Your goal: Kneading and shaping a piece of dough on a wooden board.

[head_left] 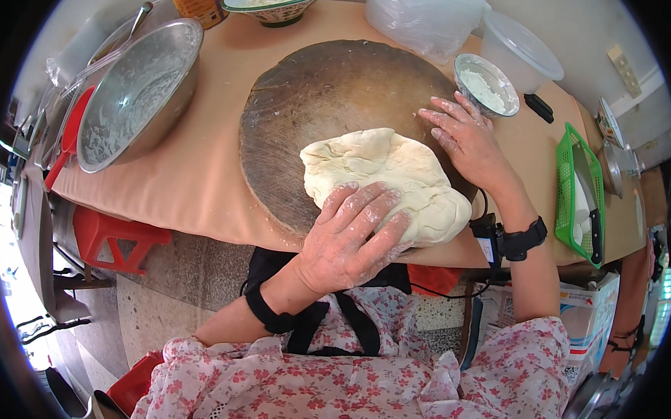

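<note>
A large pale lump of dough lies on the near right part of a round wooden board. My left hand rests on the dough's near left side, fingers stretched out over it. Flour dusts the fingers of both hands. To the right of the dough, my right hand is held over the board's right edge with its fingers apart and nothing in them. Just beyond it stands a small bowl of white flour, close to my fingertips.
A floury metal basin stands tilted at the left, beside a red-handled tool. Behind the board are a patterned bowl, a plastic bag and a clear tub. A green basket at the right holds a black-handled knife.
</note>
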Demonstrator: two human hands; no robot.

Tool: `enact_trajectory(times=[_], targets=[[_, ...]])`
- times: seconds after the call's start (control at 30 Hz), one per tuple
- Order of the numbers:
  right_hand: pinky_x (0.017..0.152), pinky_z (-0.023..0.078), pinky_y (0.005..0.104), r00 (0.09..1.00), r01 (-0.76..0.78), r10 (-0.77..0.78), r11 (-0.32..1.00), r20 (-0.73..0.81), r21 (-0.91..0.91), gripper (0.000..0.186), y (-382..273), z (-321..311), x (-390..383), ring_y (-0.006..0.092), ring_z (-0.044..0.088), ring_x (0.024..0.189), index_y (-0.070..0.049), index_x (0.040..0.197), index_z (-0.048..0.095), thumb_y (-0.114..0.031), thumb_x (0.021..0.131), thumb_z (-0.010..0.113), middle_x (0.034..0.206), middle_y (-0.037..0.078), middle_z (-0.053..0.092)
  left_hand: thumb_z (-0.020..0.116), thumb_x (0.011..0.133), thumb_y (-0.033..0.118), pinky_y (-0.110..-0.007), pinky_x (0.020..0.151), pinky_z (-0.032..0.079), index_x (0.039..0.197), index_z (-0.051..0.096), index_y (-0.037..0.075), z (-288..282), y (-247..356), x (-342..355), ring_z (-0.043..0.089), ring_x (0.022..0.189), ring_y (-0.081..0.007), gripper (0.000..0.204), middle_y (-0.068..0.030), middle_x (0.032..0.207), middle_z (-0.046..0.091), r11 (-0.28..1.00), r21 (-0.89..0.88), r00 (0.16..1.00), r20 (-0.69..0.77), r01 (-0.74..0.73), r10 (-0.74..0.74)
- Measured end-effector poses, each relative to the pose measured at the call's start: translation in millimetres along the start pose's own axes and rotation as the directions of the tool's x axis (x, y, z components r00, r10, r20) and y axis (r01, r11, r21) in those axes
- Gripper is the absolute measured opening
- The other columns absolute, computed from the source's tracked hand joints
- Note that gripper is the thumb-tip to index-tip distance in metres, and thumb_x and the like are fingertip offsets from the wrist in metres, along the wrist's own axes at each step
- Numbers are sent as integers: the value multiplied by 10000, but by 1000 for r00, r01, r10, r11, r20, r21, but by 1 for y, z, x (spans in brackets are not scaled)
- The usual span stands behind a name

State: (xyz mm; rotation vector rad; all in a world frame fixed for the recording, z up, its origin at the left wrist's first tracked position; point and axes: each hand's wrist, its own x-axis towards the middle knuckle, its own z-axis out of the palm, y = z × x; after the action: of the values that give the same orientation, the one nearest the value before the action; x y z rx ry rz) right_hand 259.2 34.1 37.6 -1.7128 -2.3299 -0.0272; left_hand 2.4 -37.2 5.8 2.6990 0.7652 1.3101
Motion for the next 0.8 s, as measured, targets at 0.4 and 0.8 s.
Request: enact_trajectory(times=[0.4,0.8], targets=[[1099,290,558,998,27,-23,998,61,-51,342,-7,0,5,346,313,1403,-222,1304,607,-229,969,538,1460,39,457,721,735,218,-463,940,432,1140,614,63,0,-1,0,569,1105,-321,446,-138,1152,587,1000,7,1000,3,-22,22],[1112,311,482,1000,20,-16,935,-15,353,287,11,-1,2,336,388,1361,-167,1223,641,-159,960,525,1361,71,557,750,740,211,-482,944,417,1089,628,67,0,0,1,599,1085,-326,397,-139,1165,619,1000,-2,1000,2,-3,3]])
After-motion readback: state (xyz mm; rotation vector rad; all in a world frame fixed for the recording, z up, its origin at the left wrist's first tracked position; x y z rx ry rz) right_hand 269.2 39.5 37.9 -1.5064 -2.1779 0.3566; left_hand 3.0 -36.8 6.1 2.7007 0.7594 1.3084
